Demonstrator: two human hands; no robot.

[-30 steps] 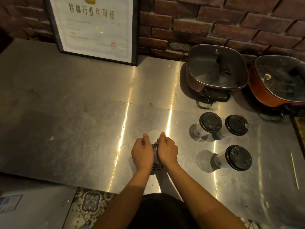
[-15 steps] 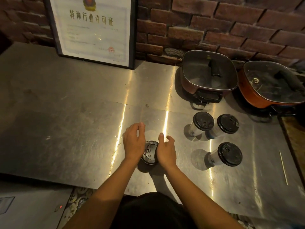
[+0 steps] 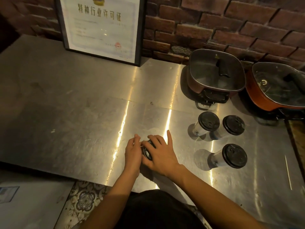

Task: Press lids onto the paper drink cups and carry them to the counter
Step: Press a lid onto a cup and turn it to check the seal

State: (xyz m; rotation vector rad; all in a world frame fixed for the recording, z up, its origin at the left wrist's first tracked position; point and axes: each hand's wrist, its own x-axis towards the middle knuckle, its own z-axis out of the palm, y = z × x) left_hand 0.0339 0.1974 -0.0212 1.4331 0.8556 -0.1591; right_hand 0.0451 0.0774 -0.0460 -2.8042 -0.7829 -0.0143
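Observation:
A paper cup with a black lid (image 3: pixel 146 152) stands on the steel table (image 3: pixel 74 126) near its front edge, mostly hidden by my hands. My right hand (image 3: pixel 159 154) lies flat over the lid, fingers spread and pressing down. My left hand (image 3: pixel 132 153) cups the cup's left side, its fingers curving round the rim. Three more cups with black lids on stand to the right: two side by side (image 3: pixel 208 123) (image 3: pixel 233 124) and one nearer me (image 3: pixel 234 156).
Two lidded electric pots (image 3: pixel 216 73) (image 3: pixel 279 86) sit at the back right against the brick wall. A framed certificate (image 3: pixel 102 28) leans at the back. A thin stick (image 3: pixel 288 172) lies at the right. Patterned floor tile (image 3: pixel 85 199) shows below the table edge.
My right hand moved from the cup's right side onto the top of the lid and flattened there. My left hand stayed at the cup's left side. The view shifted slightly.

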